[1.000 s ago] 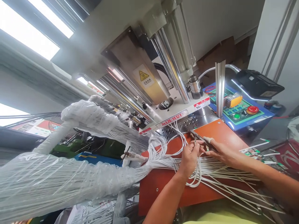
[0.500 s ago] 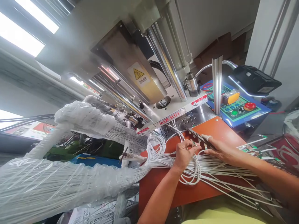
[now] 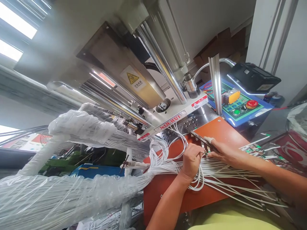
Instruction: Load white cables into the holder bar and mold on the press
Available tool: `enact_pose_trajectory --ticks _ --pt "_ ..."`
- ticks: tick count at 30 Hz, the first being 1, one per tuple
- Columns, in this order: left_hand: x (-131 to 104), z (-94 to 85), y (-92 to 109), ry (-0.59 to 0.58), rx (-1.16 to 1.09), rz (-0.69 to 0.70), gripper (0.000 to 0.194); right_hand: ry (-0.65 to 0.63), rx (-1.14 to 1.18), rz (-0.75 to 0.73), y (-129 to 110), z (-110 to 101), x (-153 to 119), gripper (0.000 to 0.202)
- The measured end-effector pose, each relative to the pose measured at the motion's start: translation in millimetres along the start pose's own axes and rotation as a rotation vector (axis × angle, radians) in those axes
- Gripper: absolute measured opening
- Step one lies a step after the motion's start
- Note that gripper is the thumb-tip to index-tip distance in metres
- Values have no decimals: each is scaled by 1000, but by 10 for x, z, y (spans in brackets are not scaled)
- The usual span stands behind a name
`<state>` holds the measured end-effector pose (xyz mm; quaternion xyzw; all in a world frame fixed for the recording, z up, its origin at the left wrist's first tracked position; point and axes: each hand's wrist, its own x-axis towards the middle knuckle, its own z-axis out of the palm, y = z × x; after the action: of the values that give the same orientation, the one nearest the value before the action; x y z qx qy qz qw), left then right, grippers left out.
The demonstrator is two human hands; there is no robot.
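Note:
My left hand [image 3: 191, 158] is closed in a pinch at the near edge of a narrow dark metal bar [image 3: 198, 137]. A small cable end with a bit of green on it [image 3: 205, 153] shows at its fingertips, partly hidden by them. My right hand [image 3: 218, 149] is wrapped round the right end of the bar, with a pale cover on one finger. Small pale pieces sit along the bar's near side. Under both hands runs a thick bundle of white cables [image 3: 220, 169] across the orange-red worktop [image 3: 172, 188].
Ahead stands the MIN-HUI press [image 3: 170, 122] with steel columns [image 3: 165, 67] over a perforated metal plate [image 3: 189, 124]. A blue control box [image 3: 240, 107] with buttons is at right. Plastic-wrapped cable bundles [image 3: 79, 195] fill the left. Loose cable ends with green boards [image 3: 257, 147] lie right.
My left hand has turned and moved slightly right, bringing the cable end against the bar near my right fingers. My right hand keeps its hold. The whole view has shifted slightly.

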<state>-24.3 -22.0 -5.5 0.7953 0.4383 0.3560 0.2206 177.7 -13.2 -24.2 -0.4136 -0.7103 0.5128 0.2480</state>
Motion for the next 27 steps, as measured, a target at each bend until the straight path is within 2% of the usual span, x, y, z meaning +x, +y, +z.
enact_pose_trajectory --ticks 4,7,17,27 --pt "-12 -1 -29 -4 12 27 18 15 -11 18 -53 -13 -11 49" --pt "-11 -6 -28 -5 11 30 19 39 -17 16 -66 -16 -16 55" --pt "-20 -21 3 -8 45 78 22 55 12 16 5 -1 -5 63" --pt "-7 -23 20 -21 66 58 23 40 -10 22 72 13 15 62"
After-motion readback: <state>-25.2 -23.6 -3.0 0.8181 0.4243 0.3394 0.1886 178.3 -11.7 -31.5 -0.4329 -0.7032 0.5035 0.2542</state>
